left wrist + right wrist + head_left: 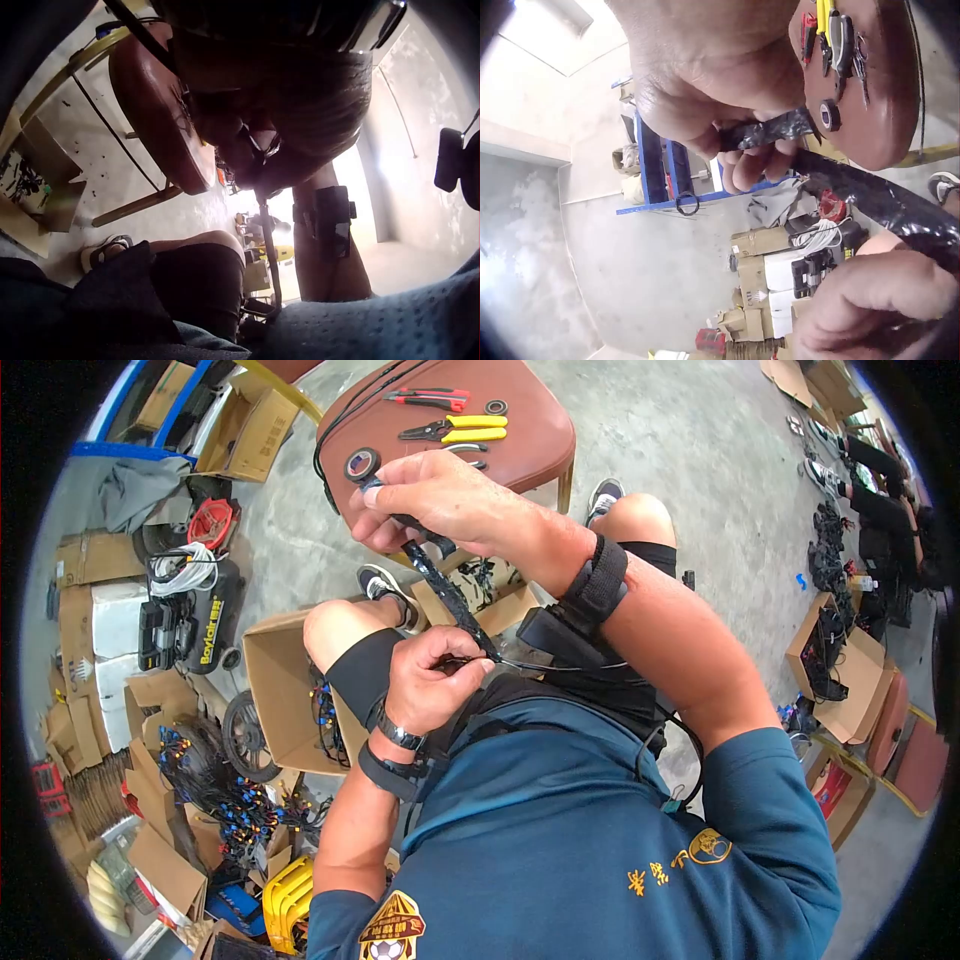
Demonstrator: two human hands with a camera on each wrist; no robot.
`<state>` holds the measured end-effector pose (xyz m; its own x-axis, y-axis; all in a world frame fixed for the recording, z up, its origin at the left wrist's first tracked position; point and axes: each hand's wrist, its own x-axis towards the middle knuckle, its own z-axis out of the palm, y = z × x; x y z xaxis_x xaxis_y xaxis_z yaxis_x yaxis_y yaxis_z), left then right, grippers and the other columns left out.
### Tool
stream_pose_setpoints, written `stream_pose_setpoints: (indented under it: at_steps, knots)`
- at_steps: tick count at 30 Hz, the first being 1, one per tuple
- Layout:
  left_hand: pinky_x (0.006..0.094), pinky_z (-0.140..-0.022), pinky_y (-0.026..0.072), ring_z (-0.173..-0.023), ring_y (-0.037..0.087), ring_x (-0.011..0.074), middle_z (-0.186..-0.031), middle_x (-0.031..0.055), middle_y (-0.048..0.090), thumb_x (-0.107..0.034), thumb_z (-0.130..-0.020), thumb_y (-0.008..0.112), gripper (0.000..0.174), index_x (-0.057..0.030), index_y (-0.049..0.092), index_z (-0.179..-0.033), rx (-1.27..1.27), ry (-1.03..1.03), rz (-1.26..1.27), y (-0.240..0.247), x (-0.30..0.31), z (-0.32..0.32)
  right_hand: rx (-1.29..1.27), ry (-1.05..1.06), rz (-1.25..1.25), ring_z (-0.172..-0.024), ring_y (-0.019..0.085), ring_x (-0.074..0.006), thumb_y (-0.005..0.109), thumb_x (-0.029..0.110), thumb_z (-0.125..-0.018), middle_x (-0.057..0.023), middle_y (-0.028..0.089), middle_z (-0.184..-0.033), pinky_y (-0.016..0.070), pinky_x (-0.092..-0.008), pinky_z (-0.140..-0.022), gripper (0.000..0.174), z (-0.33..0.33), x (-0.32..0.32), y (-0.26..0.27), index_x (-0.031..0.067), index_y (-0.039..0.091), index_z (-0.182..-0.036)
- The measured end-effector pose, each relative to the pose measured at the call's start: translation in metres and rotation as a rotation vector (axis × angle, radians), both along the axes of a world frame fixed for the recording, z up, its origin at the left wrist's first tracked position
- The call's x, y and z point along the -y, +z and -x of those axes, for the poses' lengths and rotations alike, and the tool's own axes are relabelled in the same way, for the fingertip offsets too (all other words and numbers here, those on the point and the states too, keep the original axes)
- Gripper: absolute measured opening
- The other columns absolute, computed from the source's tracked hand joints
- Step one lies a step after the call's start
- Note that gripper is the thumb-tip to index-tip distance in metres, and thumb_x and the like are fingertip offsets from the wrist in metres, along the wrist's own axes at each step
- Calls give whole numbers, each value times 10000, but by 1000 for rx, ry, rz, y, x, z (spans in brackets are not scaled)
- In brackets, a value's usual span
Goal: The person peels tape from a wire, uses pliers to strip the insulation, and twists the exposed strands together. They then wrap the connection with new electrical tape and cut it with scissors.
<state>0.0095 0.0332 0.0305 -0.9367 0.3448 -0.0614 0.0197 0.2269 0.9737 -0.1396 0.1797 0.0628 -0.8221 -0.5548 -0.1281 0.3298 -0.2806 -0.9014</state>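
In the head view, a black tape-wrapped cable bundle (445, 592) slants between the hands. Its lower end is pinched by the left hand (428, 685), where thin dark wires trail off to the right. At the upper end is the right hand (430, 500), its fingers curled. From the right wrist, the right hand (712, 67) grips a short shiny black strip (769, 131) beside the wrapped bundle (877, 199); the left hand (877, 300) is curled at lower right. The left hand (300, 112) is dark in the left wrist view, with a cable (269, 247) hanging below.
A red-brown seat (535, 435) bears a tape roll (361, 464), yellow-handled pliers (475, 428), a red-handled tool (430, 399) and a small ring (496, 407). An open carton (280, 700) stands by the knee; cartons and cable bundles (230, 800) lie at left.
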Motion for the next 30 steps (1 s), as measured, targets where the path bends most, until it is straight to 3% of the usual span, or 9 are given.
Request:
stream_pose_setpoints:
  at_steps: [9, 15, 19, 20, 23, 24, 27, 28, 30]
  knots:
    - [250, -619, 461, -679, 580, 117, -769, 39, 647, 56, -730, 756, 168, -22, 625, -800, -94, -26, 59, 6, -1, -2, 161, -108, 21, -807, 650, -141, 561, 181, -975, -110, 704, -987, 526, -279, -724, 266, 3, -22, -53, -28, 611, -1133]
    - [238, -591, 437, -666, 568, 119, -797, 51, 644, 55, -720, 763, 176, -5, 626, -813, -241, -110, 96, 16, -2, 0, 276, -192, 65, -811, 657, -147, 535, 151, -985, -118, 692, -998, 569, -305, -757, 251, -2, -47, -93, -30, 602, -1147]
    - [228, -587, 429, -668, 559, 98, -814, 46, 639, 48, -727, 765, 182, -7, 632, -839, -201, -85, 128, 17, -3, 2, 360, -208, -54, -864, 656, -178, 532, 168, -991, -127, 680, -1024, 557, -343, -817, 265, -8, -62, -114, -24, 583, -1167]
    - [228, -587, 430, -669, 556, 93, -816, 44, 638, 47, -729, 764, 186, -8, 635, -850, -195, -81, 126, 17, -2, 3, 366, -177, -126, -920, 657, -214, 562, 285, -989, -151, 674, -1069, 543, -362, -858, 399, -9, -68, -119, -33, 564, -1230]
    - [223, -607, 441, -679, 553, 82, -813, 23, 633, 50, -740, 757, 199, -11, 649, -896, -146, -42, 132, 21, -3, 3, 339, -101, -485, -960, 659, -241, 589, 459, -952, -176, 667, -1114, 544, -359, -850, 612, -7, -85, -119, -44, 533, -1296]
    - [222, -612, 443, -680, 553, 81, -813, 18, 632, 51, -743, 756, 201, -13, 653, -903, -154, -36, 134, 20, -4, 5, 258, -27, -600, -976, 656, -247, 596, 581, -904, -183, 667, -1133, 545, -341, -824, 749, -6, -92, -115, -54, 546, -1297]
    - [217, -625, 446, -689, 557, 78, -808, 6, 629, 57, -751, 748, 196, -16, 658, -909, -146, -24, 109, 14, -4, 13, 122, 66, -775, -948, 649, -211, 615, 601, -881, -147, 679, -1087, 544, -324, -787, 725, -6, -110, -94, -44, 616, -1211]
    - [216, -630, 447, -693, 559, 77, -806, 3, 628, 59, -754, 745, 193, -17, 660, -909, -137, -20, 96, 11, -4, 15, 13, -13, -748, -916, 643, -179, 612, 522, -918, -107, 689, -1017, 536, -307, -782, 594, -11, -114, -80, -30, 664, -1129]
    - [217, -632, 450, -699, 560, 73, -803, -4, 630, 61, -757, 745, 188, -20, 658, -903, -63, -6, 92, 8, -2, 21, -112, -41, -511, -904, 642, -165, 614, 419, -945, -88, 690, -983, 529, -299, -786, 470, -28, -123, -54, -19, 673, -1106]
